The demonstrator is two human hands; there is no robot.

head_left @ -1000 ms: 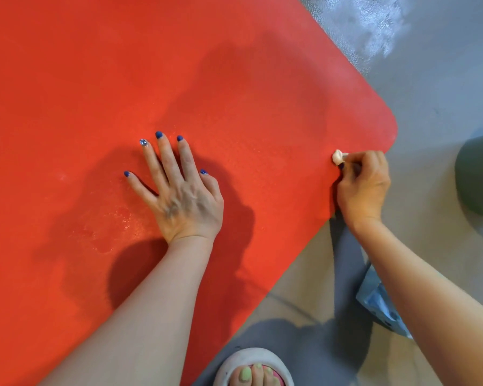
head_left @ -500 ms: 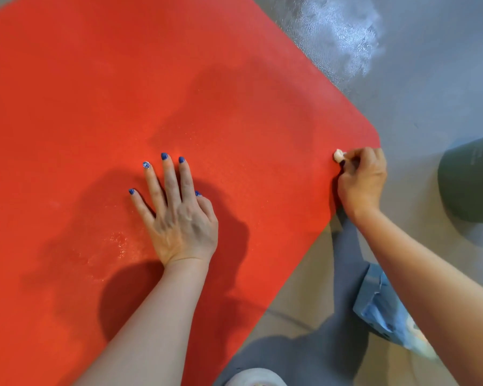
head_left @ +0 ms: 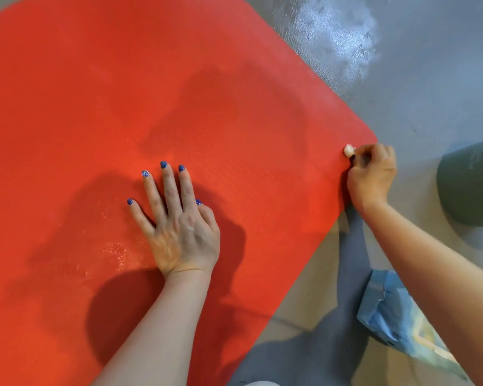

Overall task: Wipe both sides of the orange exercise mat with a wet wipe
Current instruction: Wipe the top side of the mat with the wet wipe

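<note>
The mat (head_left: 179, 93) lies flat on the floor (head_left: 430, 79). The left hand (head_left: 179, 227) rests on it with fingers spread and straight, judged to pin it against sliding. The right hand (head_left: 371, 174), fingers curled, pinches a small balled wipe (head_left: 348, 150) at the mat's right edge near the corner, apparently cleaning there.

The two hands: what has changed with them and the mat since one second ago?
Almost nothing. The left hand stays flat on the mat, fingers spread. The right hand still grips the mat's edge near the corner. Only the camera shifted a little: the blue packet shows more, and the foot has left the view.
</note>
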